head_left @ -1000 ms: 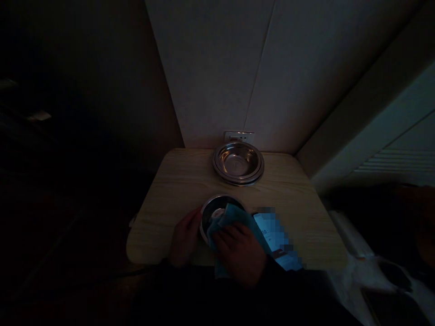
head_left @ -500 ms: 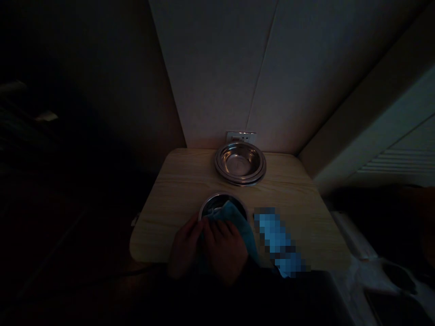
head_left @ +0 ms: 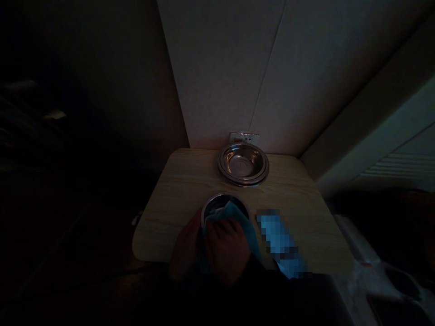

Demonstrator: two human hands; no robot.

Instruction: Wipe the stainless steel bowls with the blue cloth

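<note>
Right hand (head_left: 227,249), cloth (head_left: 248,228) in bowl (head_left: 215,202)

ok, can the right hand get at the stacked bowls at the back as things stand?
Probably not directly: the right hand is on the blue cloth, and the nearer bowl lies between it and the stacked bowls. Off the cloth, it could likely reach over that bowl.

Dim all around you, left side near-black, your left hand (head_left: 184,249) and right hand (head_left: 228,249) shadowed, warm glints in the stacked bowls (head_left: 243,166), bright blue patch (head_left: 279,240) pixelated, outer edges smeared
</note>
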